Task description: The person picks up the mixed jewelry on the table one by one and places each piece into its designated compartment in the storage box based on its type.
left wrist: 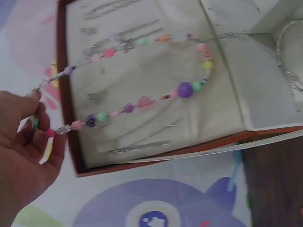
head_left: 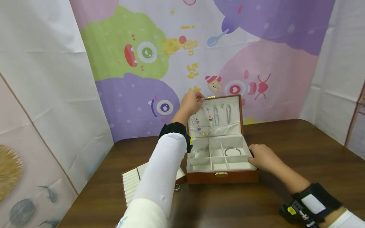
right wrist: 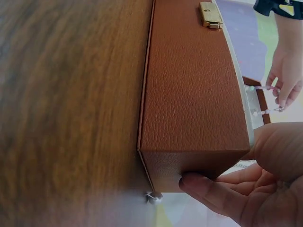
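Note:
A brown jewelry box [head_left: 222, 178] with a cream lining stands on the table, its lid raised. My left hand [head_left: 191, 103] is at the lid's upper left corner and pinches a beaded necklace [left wrist: 185, 90]. The necklace's colored beads hang in a loop in front of the lid's lining. On the box's right side, my right hand [head_left: 263, 156] grips the wall, with fingers [right wrist: 201, 184] against the outside and the thumb up at the rim. Silvery bracelets [head_left: 233, 151] lie in the box's compartments, and silvery chains [head_left: 228, 114] hang inside the lid.
A jewelry tray [head_left: 130, 183] with ring rolls lies left of the box, partly hidden by my left arm. A ring [head_left: 177, 187] sits near the box's front left corner. Behind the wooden table [head_left: 299, 142] hangs a cartoon-printed cloth [head_left: 114, 57].

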A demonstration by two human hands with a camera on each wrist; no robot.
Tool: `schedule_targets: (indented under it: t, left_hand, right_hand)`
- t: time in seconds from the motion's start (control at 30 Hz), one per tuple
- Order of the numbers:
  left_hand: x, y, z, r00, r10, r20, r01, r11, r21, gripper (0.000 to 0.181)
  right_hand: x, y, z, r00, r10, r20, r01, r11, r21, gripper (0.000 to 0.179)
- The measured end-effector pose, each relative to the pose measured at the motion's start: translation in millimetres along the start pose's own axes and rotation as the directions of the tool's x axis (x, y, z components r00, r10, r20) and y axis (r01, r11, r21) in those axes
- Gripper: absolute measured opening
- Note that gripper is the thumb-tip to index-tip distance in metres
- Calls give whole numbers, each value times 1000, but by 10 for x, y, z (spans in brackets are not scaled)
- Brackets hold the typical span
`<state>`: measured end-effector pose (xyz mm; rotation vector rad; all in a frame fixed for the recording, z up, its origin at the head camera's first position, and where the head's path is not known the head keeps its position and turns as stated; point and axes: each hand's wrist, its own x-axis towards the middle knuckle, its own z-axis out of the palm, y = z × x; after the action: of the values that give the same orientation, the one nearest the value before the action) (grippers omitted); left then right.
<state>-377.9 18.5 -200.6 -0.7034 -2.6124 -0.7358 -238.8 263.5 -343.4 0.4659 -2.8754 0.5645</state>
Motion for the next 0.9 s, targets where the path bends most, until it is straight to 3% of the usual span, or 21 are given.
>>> schedule_targets:
  t: [0.13, 0.33, 0.43, 0.6, 0.73, 0.9]
  left_hand:
    - [-22, -130, 112, 998, 7, -62, -3, 998, 66, 19]
    - [-47, -247, 246, 995, -23, -97, 43, 976, 213, 20]
    - [-47, -251, 307, 988, -16, -152, 62, 952, 300, 20]
    - [-50, -257, 386, 969, 44, -243, 71, 893, 444, 19]
    - [-63, -271, 401, 967, 52, -248, 81, 865, 495, 20]
    - [-57, -278, 373, 979, 4, -204, 100, 863, 495, 22]
  right_hand:
    - [-10, 2, 38, 1000, -1, -3, 1, 1000, 4, 24]
    - [-20, -11, 53, 1000, -10, -25, 10, 1000, -5, 17]
    - [-22, -10, 45, 999, -12, -32, 12, 1000, -10, 14]
    - [-17, 2, 46, 999, -12, -38, 11, 1000, -24, 11]
    - [-15, -12, 40, 999, -9, -34, 8, 999, -31, 8]
    - [-9, -31, 14, 999, -1, -33, 0, 999, -34, 5]
